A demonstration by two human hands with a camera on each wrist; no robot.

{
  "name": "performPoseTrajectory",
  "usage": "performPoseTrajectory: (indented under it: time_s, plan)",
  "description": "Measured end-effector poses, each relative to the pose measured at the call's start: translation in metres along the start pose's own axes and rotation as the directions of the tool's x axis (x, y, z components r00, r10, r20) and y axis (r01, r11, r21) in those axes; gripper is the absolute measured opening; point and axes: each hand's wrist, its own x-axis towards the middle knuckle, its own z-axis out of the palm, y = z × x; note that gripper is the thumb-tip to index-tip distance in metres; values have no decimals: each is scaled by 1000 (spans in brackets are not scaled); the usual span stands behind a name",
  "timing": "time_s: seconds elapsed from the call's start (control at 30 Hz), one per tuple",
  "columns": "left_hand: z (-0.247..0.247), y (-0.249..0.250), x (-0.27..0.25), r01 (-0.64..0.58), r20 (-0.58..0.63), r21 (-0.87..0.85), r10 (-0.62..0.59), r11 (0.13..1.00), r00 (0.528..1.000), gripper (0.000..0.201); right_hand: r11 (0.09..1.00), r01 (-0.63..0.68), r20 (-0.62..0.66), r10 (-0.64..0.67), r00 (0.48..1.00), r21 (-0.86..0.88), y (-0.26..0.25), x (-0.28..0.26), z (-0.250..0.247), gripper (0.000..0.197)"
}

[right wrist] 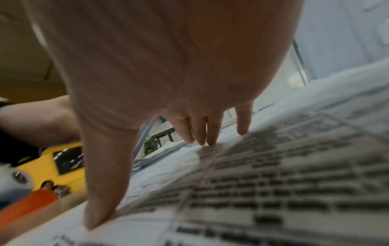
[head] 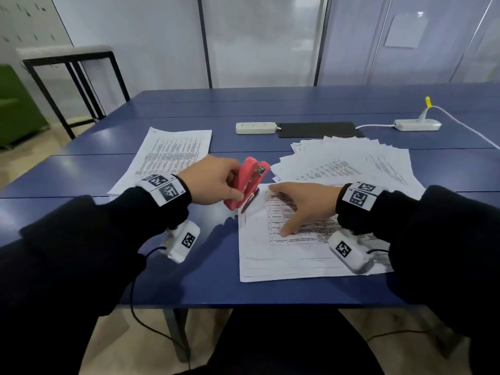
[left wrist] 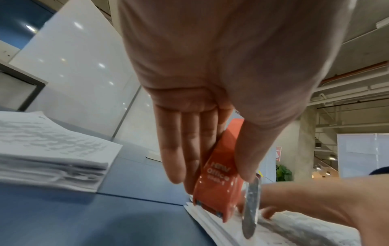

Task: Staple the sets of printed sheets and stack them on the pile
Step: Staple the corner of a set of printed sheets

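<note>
At sheet-set (head: pixel 284 255) corner | left hand (head: pixel 213 182) grips stapler (head: pixel 247 182) | right hand (head: pixel 305 204) presses flat

We see a blue table (head: pixel 189 280) bearing a neat pile of printed sheets (head: pixel 167 155) at the left, a set of sheets (head: pixel 284 253) near the front edge, and fanned loose papers (head: pixel 365 161) behind it. Farther back lie two white power strips (head: pixel 255 128) (head: pixel 418 124) and a dark mat (head: pixel 319 129) between them.
</note>
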Motion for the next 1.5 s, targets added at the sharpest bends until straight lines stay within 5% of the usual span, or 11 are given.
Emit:
performPoseTrajectory:
  time_s: [0.17,0.33,0.5,0.63,0.83,1.03,1.2,1.33,1.5]
  plan:
    - [18,23,18,-70,47,55,67,996,997,33,990,-78,1,78,997,117,22,-3,4,133]
    - [26,36,36,-104,56,115,98,988,994,32,907,-55,-40,79,996,417,38,-2,15,162]
    - [27,42,42,-188,116,202,167,961,979,29,898,-23,-79,64,995,439,42,-1,15,139]
    - [29,42,41,-257,196,271,208,928,958,32,901,-42,-62,76,995,432,42,1,15,140]
    - [37,44,44,-214,198,386,146,897,969,20,905,19,-82,17,996,425,43,4,17,131]
    - [36,39,41,-297,219,328,234,897,947,29,916,2,-62,25,998,402,42,2,16,142]
    - [39,34,40,-206,202,358,140,911,969,24,905,25,-72,6,997,424,40,2,16,123]
    - [37,31,36,-294,228,321,227,900,947,27,909,14,-63,14,998,417,40,2,16,127]
    - [38,28,34,-261,194,323,206,910,959,23,900,20,-64,9,998,435,40,1,16,122]
